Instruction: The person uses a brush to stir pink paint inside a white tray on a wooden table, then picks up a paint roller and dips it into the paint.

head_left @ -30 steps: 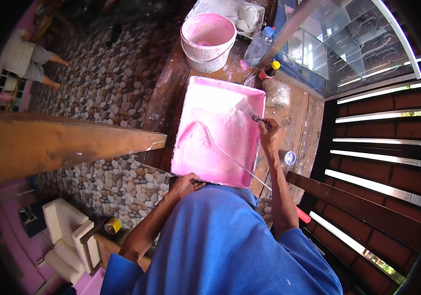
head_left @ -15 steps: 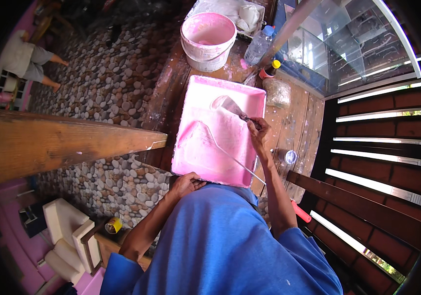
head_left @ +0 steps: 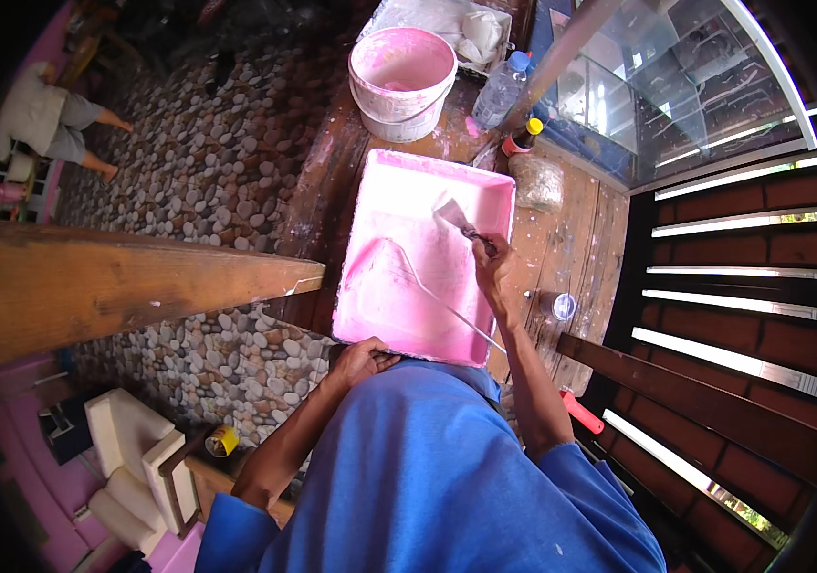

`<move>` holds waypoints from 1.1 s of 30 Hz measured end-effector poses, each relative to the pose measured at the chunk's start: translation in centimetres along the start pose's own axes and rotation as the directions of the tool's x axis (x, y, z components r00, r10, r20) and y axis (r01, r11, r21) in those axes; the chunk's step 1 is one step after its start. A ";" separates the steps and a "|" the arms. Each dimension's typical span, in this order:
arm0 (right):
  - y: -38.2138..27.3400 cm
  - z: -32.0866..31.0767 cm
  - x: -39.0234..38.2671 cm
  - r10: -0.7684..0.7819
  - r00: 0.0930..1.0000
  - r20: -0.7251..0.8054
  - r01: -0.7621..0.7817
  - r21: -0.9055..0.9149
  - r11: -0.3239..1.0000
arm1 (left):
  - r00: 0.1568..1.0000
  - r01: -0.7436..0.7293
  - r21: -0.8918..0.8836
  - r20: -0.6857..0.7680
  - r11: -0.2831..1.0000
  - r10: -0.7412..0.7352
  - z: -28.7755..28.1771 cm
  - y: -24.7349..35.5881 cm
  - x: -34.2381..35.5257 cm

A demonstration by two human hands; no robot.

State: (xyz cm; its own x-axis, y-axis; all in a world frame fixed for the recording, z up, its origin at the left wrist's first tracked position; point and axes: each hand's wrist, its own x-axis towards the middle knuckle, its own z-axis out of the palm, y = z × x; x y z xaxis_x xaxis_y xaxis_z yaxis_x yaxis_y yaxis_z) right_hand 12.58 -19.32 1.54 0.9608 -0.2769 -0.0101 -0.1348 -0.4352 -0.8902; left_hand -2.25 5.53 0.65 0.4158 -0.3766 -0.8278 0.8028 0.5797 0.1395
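Note:
A pink paint tray [head_left: 496, 199] sits on the wooden table in front of me, with pale pink paint over its floor. My right hand [head_left: 492, 267] is closed round the handle of a putty knife [head_left: 449, 211], whose paint-smeared blade points to the far left over the tray. At the near left corner, my left hand [head_left: 367, 361] grips the tray's rim, its fingertips partly hidden by the edge. A paint roller [head_left: 372, 262] coated in pink lies in the tray. Its wire passes beneath my right forearm to a red handle [head_left: 582, 413].
Beyond the tray stand a pink-stained bucket [head_left: 403, 91], a blue-capped bottle [head_left: 502, 91] and a yellow-capped bottle [head_left: 523, 138]. A small tin [head_left: 559, 306] is to the right. A wooden beam [head_left: 141, 291] juts in from the left. Another person [head_left: 51, 115] is at the far left.
My right hand has drawn the putty knife a little nearer, its blade shifting right and toward me over the tray. My left hand stays at the tray's corner.

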 end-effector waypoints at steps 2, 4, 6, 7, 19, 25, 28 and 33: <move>-0.1 0.9 0.2 0.033 0.997 0.067 -0.043 0.152 0.987 | 1.000 -0.020 -0.014 -0.006 1.000 0.020 0.3 0.0 0.0; -0.7 1.3 0.4 0.058 0.994 0.091 -0.077 0.223 0.972 | 1.000 -0.012 -0.033 -0.001 0.999 0.012 -0.4 0.0 0.1; -0.8 0.7 0.3 -0.070 0.994 -0.086 0.083 0.163 0.983 | 1.000 -0.003 -0.051 0.007 0.999 0.004 -0.5 0.0 0.2; -0.8 0.4 0.1 -0.072 0.994 -0.085 0.085 0.162 0.983 | 1.000 -0.005 -0.048 -0.008 0.999 0.004 -0.2 0.1 0.1; -1.3 -2.9 0.5 0.061 0.997 -0.037 -0.058 0.076 0.995 | 1.000 0.001 -0.050 -0.020 0.999 -0.002 -0.2 0.1 0.1; -1.3 -2.9 0.0 0.064 0.996 -0.068 -0.066 -0.035 0.997 | 1.000 -0.015 -0.036 -0.013 0.999 0.015 0.0 0.1 -0.1; 0.6 0.5 1.1 0.063 0.997 0.038 -0.067 0.107 0.992 | 1.000 0.001 -0.032 -0.009 1.000 -0.001 0.2 0.2 0.0; -1.0 1.4 1.8 0.094 0.993 0.076 -0.107 0.200 0.974 | 1.000 -0.016 -0.032 -0.019 0.999 0.015 0.4 0.3 -0.3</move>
State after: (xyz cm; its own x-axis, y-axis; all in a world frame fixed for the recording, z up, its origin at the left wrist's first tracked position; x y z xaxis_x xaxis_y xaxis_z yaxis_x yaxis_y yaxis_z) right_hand 14.73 -18.20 1.75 0.9595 -0.2508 -0.1280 -0.1858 -0.2225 -0.9571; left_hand -1.97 5.57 1.17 0.4197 -0.3537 -0.8359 0.7821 0.6083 0.1353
